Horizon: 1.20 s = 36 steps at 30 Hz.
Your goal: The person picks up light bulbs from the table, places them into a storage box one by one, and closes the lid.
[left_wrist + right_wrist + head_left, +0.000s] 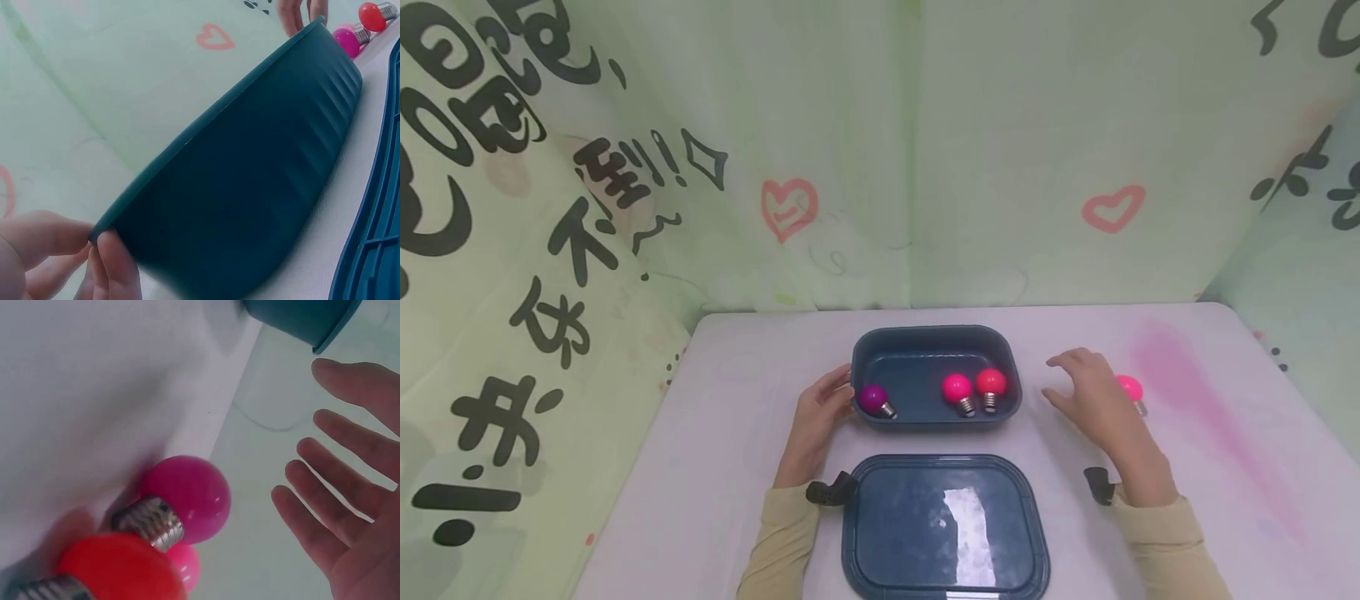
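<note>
Leftmost in my head feed, a tan sleeve [782,533] leads up to the left hand [818,423], at 9 o'clock of the dark blue container [913,379]; on my left wrist feed I see its thumb and fingers pinching the container's rim. The container sits upright on the pale tabletop [700,500], in front of a green curtain [1000,150] with red hearts, and the matching lid [910,517] lies flat at its 6 o'clock, just apart from it. Inside I count three light bulbs with silvery screw caps: the purple bulb [872,398] at 8 o'clock, near the pinched end, cap pointing to 4; next the pink bulb [957,388] at 4 o'clock, cap toward 5; just beside that, the red bulb [991,382] at 3 o'clock, cap toward 6. Further right, the right hand [1090,398] hangs at the container's 3 o'clock, near it but apart, thumb and fingers spread around nothing. At that hand's 3 o'clock, a bright pink bulb [1129,388] lies on the tabletop, partly hidden from me by the wrist. My right wrist feed shows three bulbs clustered on that side: a magenta bulb [194,497], a red-orange bulb [119,569] at its 7 o'clock, and a rosy bulb [189,565] at its 6 o'clock, mostly covered; I cannot tell which one my head feed shows.
</note>
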{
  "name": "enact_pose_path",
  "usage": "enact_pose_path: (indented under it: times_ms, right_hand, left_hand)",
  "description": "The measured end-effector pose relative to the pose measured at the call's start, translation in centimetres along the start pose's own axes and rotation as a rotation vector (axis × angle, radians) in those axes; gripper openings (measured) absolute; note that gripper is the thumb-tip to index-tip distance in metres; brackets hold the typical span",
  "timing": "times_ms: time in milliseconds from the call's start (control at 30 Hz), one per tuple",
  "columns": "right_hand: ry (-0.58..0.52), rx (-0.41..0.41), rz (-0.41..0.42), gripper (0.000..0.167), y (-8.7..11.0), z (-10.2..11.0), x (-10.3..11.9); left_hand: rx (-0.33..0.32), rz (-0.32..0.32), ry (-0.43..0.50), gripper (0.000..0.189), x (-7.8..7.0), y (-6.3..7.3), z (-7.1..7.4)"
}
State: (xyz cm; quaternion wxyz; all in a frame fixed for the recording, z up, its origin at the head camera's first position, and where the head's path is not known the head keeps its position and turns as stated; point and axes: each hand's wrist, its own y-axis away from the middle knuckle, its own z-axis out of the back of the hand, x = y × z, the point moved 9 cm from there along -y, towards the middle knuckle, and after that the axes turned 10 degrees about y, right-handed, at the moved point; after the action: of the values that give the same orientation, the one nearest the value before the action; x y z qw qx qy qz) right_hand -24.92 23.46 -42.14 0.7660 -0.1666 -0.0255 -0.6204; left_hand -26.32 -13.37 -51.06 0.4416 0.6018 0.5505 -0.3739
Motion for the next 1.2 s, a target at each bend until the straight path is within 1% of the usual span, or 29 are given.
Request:
enact_pose_path:
  times_ms: [100,267,333,433,667,1000,1200]
  right_hand:
    - [-0.003,-0.019,0.001,0.041,0.4,0.2,-0.5]
    - [-0.014,-0.08,0.011,0.04,1.0,0.7,-1.5]
    - [-0.007,-0.087,0.003,0.04,1.2,0.8,-1.9]
    - [0.003,-0.063,-0.018,0.041,1.3,0.7,-2.4]
    - [0.013,0.024,-0.086,0.041,1.3,0.3,-3.1]
    - [0.002,0.076,-0.105,0.04,1.4,-0.1,-3.4]
    - [0.008,0.107,-0.11,0.041,1.4,-0.4,-3.6]
  left_hand:
    - [-0.004,0.004,-0.005,0.042,0.0,0.0,0.1]
    - [-0.005,0.012,0.006,0.042,-0.1,0.1,0.0]
    - [-0.004,0.013,0.007,0.042,-0.2,0.1,0.0]
    - [-0.004,0.014,0.002,0.042,-0.2,0.2,0.0]
    - [0.004,0.007,0.007,0.043,-0.3,0.2,-0.1]
    - [-0.001,-0.003,-0.012,0.042,-0.2,0.1,-0.1]
    - [-0.001,0.007,-0.002,0.043,0.0,0.0,0.1]
